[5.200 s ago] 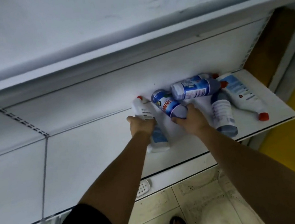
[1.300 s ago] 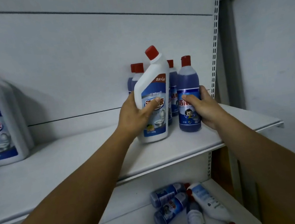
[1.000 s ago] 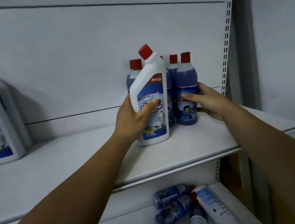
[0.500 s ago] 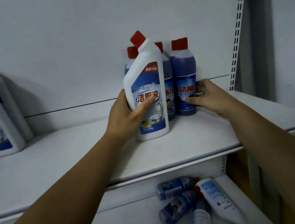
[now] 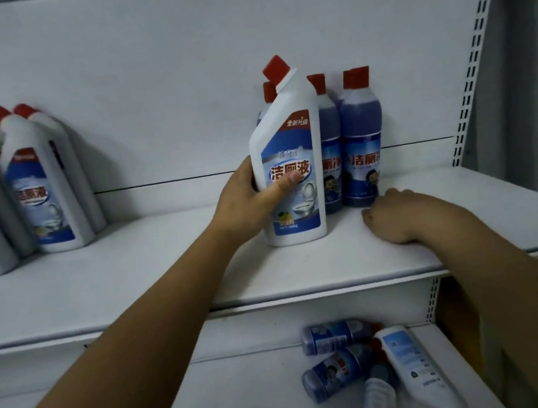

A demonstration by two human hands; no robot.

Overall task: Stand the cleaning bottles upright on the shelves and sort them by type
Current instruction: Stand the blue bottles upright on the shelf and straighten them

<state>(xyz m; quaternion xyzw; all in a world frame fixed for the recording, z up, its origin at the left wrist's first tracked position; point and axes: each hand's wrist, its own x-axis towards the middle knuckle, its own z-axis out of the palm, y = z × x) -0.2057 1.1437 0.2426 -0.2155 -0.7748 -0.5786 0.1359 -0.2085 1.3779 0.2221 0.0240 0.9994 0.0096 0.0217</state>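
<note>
White shelving (image 5: pixel 134 285) filled the frame. At centre my left hand (image 5: pixel 243 200) had its fingers (image 5: pixel 284 186) clamped on the red-capped, angle-necked white plastic bottle (image 5: pixel 289 138), which stood before dark-blue round bottles (image 5: pixel 361 142). My right hand (image 5: pixel 397 217) lay loosely curled, empty. Next, I judged: carry it left to the matching white bottles (image 5: pixel 40 187).

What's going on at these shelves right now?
A person is sorting cleaning bottles. The left hand grips a white toilet cleaner bottle standing upright on the upper shelf, just in front of a cluster of upright blue bottles. The right hand rests on that shelf beside them, holding nothing. More white bottles stand at the far left. Four tipped-over bottles lie on the lower shelf.
</note>
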